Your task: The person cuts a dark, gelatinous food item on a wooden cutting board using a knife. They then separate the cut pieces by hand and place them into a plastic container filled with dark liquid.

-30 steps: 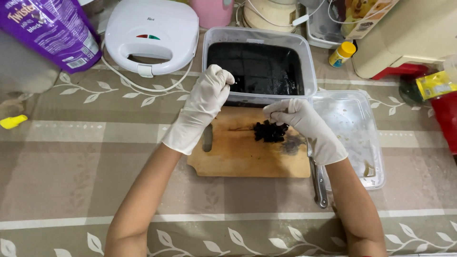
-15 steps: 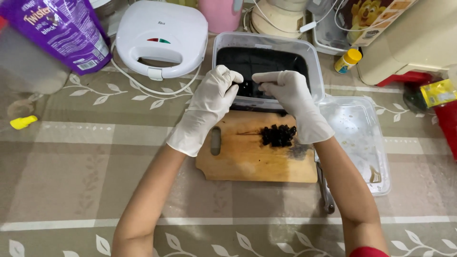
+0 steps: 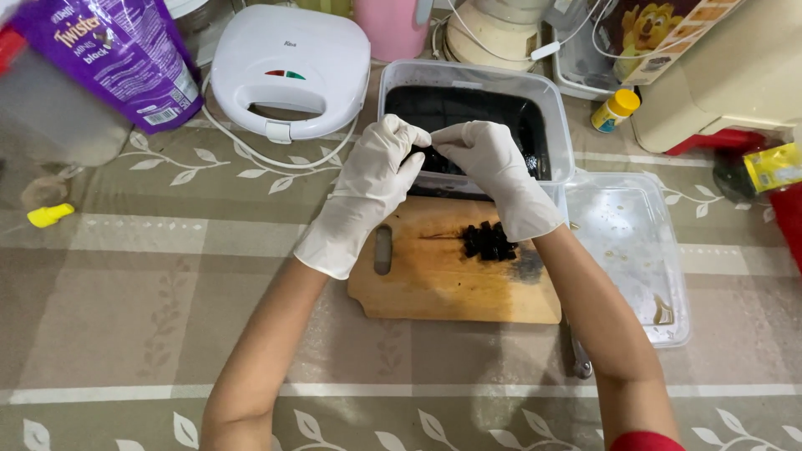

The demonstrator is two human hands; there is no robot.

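Gloved left hand and right hand meeting over clear tub of black jelly, fingers pinched together, whether gripping anything unclear, dark cubes heaped on wooden board nearer

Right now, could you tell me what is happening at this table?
A person in white gloves has both hands over a clear plastic container of black jelly. The left hand and right hand meet fingertip to fingertip above the jelly, seemingly pinching a small dark piece. In front of the container lies a wooden cutting board with a small pile of black cubes on it. The container's lid sits to the right.
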